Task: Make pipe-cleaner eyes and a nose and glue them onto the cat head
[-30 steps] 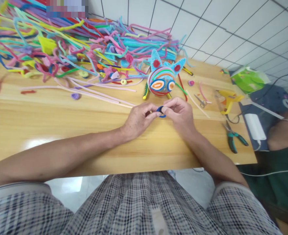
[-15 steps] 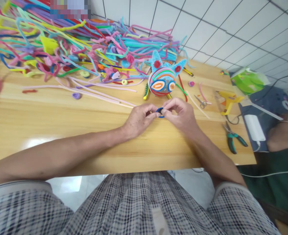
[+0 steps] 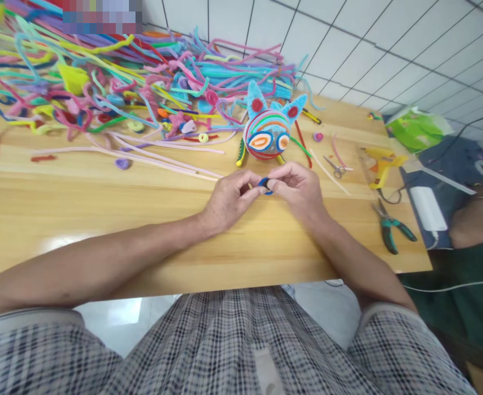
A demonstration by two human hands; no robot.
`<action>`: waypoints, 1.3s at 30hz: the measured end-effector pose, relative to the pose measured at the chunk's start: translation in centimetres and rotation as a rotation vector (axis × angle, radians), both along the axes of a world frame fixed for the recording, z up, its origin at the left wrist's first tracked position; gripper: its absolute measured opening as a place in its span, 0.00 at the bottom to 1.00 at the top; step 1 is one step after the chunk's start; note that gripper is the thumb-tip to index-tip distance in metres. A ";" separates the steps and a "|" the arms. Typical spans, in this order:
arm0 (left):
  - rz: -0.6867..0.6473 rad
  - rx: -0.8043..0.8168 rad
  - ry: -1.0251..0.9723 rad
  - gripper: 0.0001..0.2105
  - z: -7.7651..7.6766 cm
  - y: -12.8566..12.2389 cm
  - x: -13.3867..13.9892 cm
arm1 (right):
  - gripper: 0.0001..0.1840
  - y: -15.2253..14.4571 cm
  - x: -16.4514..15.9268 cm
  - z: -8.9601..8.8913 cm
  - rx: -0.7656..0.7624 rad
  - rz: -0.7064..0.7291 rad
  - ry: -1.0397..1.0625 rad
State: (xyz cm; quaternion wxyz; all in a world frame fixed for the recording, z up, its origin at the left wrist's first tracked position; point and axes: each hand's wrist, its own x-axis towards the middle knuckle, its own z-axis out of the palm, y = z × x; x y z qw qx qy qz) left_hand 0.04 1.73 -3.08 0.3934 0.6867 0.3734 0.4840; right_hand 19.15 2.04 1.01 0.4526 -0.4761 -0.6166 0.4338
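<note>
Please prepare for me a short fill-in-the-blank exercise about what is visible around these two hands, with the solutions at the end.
1. The left hand and the right hand hold a small curved piece coloured ____ and black.
2. On the round striped animal head, each pointed light-blue ear has a ____ round spot.
3. The yellow plastic glue gun lies on the person's ____ side.
4. The black-and-teal handles of the metal pliers stand ____ (apart/together).

Missing words: blue; red; right; apart.
</note>
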 end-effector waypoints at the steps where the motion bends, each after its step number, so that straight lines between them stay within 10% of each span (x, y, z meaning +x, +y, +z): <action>1: 0.009 -0.005 -0.013 0.02 0.0 0.0 0.0 | 0.06 0.0 -0.2 -0.3 -0.024 -0.023 0.050; 14: 0.018 -0.095 -0.037 0.01 0.1 0.0 0.1 | 0.11 -1.0 -1.6 -2.5 -0.088 -0.190 0.183; 26: -0.112 -0.078 0.074 0.05 -0.1 0.0 0.0 | 0.05 0.5 2.3 2.8 0.124 0.266 -0.467; 39: -0.012 -0.135 -0.022 0.05 0.0 0.1 0.2 | 0.09 -0.4 -0.9 -1.3 -0.083 -0.112 0.115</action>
